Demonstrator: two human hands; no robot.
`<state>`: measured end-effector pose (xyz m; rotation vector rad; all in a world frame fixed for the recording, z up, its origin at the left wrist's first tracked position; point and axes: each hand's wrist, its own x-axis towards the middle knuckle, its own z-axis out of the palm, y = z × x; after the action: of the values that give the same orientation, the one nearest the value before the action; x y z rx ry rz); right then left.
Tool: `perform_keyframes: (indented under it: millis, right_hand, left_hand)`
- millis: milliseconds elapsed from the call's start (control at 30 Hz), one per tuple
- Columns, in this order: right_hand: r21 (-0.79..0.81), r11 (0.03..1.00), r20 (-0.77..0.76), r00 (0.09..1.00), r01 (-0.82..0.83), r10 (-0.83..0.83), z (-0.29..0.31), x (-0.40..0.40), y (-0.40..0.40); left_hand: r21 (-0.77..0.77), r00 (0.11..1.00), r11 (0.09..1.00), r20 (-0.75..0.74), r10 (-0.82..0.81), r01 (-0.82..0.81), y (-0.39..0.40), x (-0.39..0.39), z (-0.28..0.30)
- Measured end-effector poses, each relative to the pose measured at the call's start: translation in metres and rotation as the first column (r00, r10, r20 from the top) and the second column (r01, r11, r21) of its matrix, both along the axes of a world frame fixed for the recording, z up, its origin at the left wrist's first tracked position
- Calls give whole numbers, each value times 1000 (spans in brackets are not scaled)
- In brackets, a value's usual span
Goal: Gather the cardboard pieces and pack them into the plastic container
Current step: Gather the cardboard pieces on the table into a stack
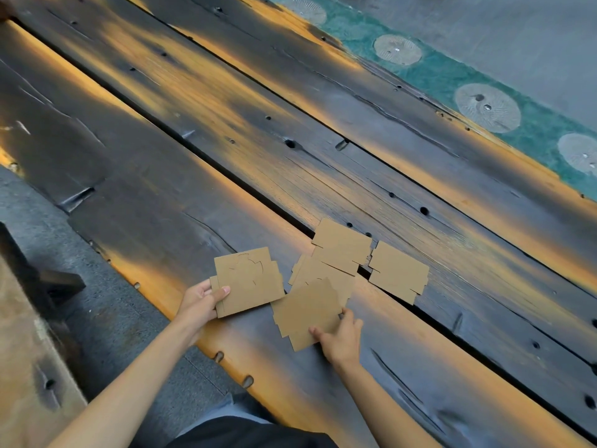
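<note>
**Cardboard on plank worktop**

Dark, charred-looking wooden plank worktop (290, 130), orange streaks. Left hand (198, 305): grip clamped on a small stack of flat brown cardboard pieces (247, 281). Right hand (342, 339): fingers pinching the nearest flat brown cardboard piece (307, 313). More loose cardboard pieces (399, 271) lie overlapping just beyond, across a plank gap.

Dim, warm amber glare streaking dark planks (226, 130); wide-angle bending, soft edges.
</note>
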<state>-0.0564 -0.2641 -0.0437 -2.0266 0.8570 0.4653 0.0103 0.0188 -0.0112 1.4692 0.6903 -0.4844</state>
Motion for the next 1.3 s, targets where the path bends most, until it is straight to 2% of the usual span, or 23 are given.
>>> perform_keyframes:
  millis: [267,467,600,800,900,1000,1200,1300]
  right_hand:
    - [268,960,183,973,85,-138,26,-2,-34]
    - [243,963,390,898,116,-206,63,-4,-62]
    - [224,974,557,818,14,-140,87,-8,-65]
    - [205,928,689,719,-311,88,100,-15,-55]
    - [183,879,693,692,-441,203,102,-20,-52]
    - [189,832,670,688,-521,278,97,-26,-51]
    - [57,806,661,627,-590,412,87,-31,-56]
    - [-9,803,633,618,-597,466,79,-32,-59]
  left_hand:
    - [-43,1000,999,1,-18,18,-9,4,5]
    - [-94,1000,996,-15,-4,3,-14,5,10]
    - [-151,995,986,-55,-85,76,-23,-1,14]
    - [-377,974,908,-62,-220,181,-46,-15,27]
    - [-471,956,854,-67,-286,223,-55,-19,34]
    - [-488,934,832,-88,-347,263,-58,-23,38]
    - [-490,875,770,-30,-484,409,-56,-30,42]
    - [-492,870,761,-16,-493,423,-56,-34,43]
